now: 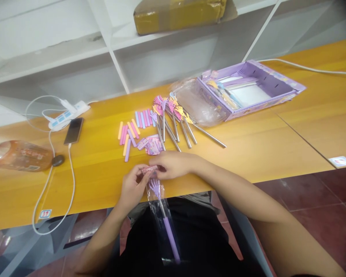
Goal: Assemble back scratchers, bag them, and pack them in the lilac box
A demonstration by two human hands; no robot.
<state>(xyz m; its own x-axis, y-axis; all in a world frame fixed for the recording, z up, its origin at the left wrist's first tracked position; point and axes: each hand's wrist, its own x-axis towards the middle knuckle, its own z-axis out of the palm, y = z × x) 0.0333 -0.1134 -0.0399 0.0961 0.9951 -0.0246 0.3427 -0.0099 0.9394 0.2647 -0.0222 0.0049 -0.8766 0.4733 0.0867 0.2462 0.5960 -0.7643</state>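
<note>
A purple back scratcher (167, 227) lies inside a clear bag (158, 225). At the bag's top, the left hand (132, 187) pinches a printed card (148, 169), fingers nearly closed; the right hand (174, 164) curls there, its hold unclear. Keeping card and bag square seems wise. Loose cards (153, 146) lie beyond the bag.

The bag (160, 227) looks like glossy plastic, the rods (175, 127) like shiny metal.

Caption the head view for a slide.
Left hand and right hand meet at a pink card by a bagged purple back scratcher.
</note>
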